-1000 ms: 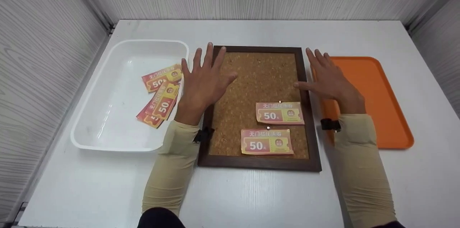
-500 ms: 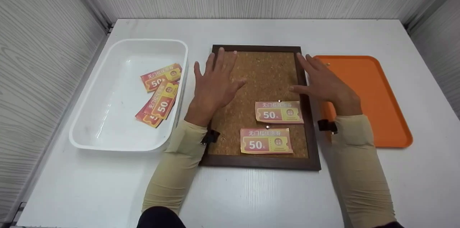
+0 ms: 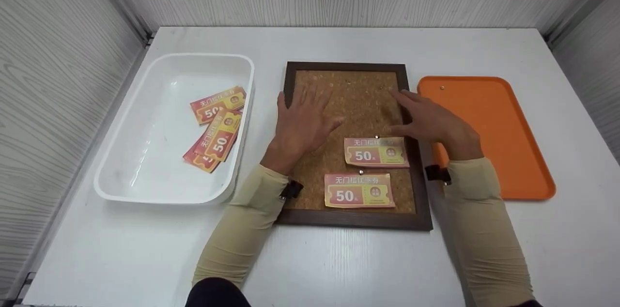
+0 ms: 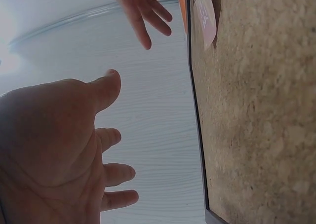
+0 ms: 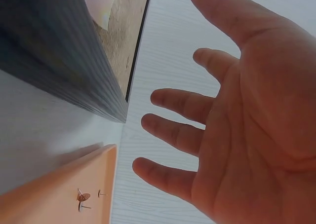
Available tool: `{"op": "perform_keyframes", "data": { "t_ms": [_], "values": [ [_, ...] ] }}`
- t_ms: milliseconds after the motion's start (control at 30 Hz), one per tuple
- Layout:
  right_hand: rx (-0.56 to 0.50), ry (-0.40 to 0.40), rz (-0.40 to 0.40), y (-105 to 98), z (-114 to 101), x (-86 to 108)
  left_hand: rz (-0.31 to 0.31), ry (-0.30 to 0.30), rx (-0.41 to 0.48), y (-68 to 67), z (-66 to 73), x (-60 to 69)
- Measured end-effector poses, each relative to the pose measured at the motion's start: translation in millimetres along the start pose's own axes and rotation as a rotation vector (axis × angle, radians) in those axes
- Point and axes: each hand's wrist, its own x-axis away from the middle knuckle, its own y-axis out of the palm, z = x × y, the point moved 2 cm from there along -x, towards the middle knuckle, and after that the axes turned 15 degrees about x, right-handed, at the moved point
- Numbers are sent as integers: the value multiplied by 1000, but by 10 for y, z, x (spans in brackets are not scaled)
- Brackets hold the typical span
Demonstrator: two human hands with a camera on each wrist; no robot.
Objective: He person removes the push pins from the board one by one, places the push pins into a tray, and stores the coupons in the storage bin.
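Note:
A cork board (image 3: 353,108) in a dark brown frame lies mid-table. Two pink-and-yellow coupons are on its lower right part, an upper one (image 3: 377,152) and a lower one (image 3: 360,191), each with a pin at its top edge. Over the board's left side hovers the left hand (image 3: 302,125), fingers spread, holding nothing; the left wrist view shows its bare palm (image 4: 54,150). The right hand (image 3: 436,123) is above the board's right frame edge, its fingers apart and its palm (image 5: 261,115) bare in the right wrist view.
On the left stands a white basin (image 3: 131,128) with several coupons (image 3: 220,135) overlapping at its right side. An orange tray (image 3: 508,152) lies on the right, with small pins (image 5: 84,197) in it. A pale panelled wall rises behind the table.
The left hand has moved right and a little nearer the body, farther over the board. The right hand has shifted slightly left and nearer the body. Both remain spread; the coupons have not moved.

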Motion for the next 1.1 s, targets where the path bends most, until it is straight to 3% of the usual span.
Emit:
{"op": "perform_keyframes", "data": {
  "t_ms": [233, 433, 567, 833, 1100],
  "values": [
    [6, -25, -15, -11, -31, -6, -20, 16, -11, 12, 35, -2],
    [4, -55, -10, -2, -79, -17, -56, 62, -97, 61, 78, -6],
    [14, -65, 3, -4, -109, -28, -69, 60, -120, 86, 94, -2],
    [53, -75, 30, 19, -150, -62, -74, 76, -44, 152, 124, 22],
    [93, -82, 55, 96, -235, -78, -179, 43, -19, 255, 149, 51]
  ]
}}
